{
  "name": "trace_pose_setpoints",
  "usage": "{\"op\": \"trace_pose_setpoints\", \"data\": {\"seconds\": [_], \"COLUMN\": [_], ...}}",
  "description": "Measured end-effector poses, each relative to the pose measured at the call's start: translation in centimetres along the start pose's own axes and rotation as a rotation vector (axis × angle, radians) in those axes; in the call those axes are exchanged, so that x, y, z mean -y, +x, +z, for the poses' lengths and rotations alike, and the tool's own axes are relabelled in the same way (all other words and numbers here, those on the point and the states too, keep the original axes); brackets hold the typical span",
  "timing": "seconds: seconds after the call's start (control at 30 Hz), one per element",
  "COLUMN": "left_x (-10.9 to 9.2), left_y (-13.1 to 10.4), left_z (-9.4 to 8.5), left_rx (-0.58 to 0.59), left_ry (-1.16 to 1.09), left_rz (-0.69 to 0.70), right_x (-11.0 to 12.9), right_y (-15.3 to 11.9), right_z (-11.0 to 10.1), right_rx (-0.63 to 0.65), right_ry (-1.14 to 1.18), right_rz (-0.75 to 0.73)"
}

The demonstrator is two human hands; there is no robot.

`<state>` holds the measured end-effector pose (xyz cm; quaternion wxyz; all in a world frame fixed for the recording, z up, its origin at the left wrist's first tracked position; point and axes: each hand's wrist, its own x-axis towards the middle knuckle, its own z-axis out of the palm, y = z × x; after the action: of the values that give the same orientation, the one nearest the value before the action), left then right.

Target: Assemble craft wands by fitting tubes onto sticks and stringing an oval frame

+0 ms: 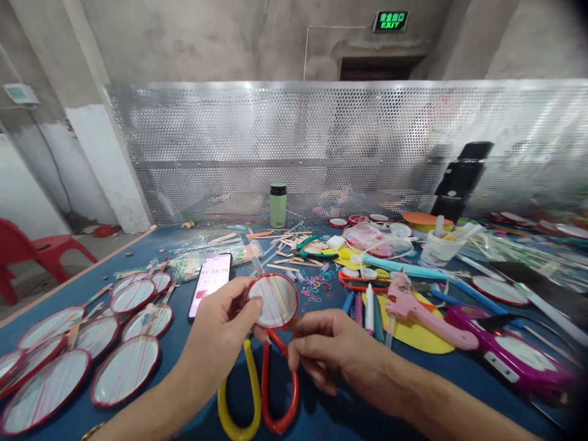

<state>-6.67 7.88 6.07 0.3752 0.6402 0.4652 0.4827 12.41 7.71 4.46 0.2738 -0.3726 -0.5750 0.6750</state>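
My left hand [225,318] is closed around the left side of a small round white disc [280,297] with a red rim. Thin pale and yellowish strands cross the disc's face, and a clear strip sticks up behind it. My right hand [337,346] is at the disc's lower right edge, its fingers curled; whatever lies between its fingertips is hidden. Just below both hands lie scissors [266,386] with one yellow and one red handle. Left of my left hand is a phone [211,285] showing a running timer.
Several red-rimmed discs [126,370] with sticks overlap at left. At right are a pink glue gun [422,321], a purple device [509,352], markers [369,312] and a white cup [441,248]. Behind are pliers [312,250], colourful clips [316,280], a green bottle [278,208] and a perforated metal panel [239,141].
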Motion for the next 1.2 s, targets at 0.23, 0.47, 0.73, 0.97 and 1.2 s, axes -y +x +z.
{"op": "trace_pose_setpoints", "data": {"seconds": [0.23, 0.47, 0.73, 0.97, 1.2], "left_x": [-0.21, -0.08, 0.31, 0.07, -0.04], "left_y": [-0.10, -0.12, -0.06, 0.07, 0.26], "left_z": [-0.03, -0.12, -0.05, -0.08, -0.04], "left_rx": [-0.003, 0.054, 0.073, 0.084, 0.126], "left_ry": [0.038, 0.033, 0.024, 0.009, -0.028], "left_rz": [0.024, 0.006, -0.013, -0.021, -0.047], "right_x": [-0.57, 0.09, 0.15, 0.37, 0.02], "right_y": [0.14, 0.11, 0.39, 0.18, -0.05], "right_z": [-0.19, 0.17, 0.34, 0.61, -0.08], "right_rx": [0.052, -0.013, -0.099, -0.103, -0.027], "right_ry": [0.118, 0.021, -0.107, -0.122, 0.121], "right_rz": [-0.003, -0.012, 0.001, 0.022, 0.009]}}
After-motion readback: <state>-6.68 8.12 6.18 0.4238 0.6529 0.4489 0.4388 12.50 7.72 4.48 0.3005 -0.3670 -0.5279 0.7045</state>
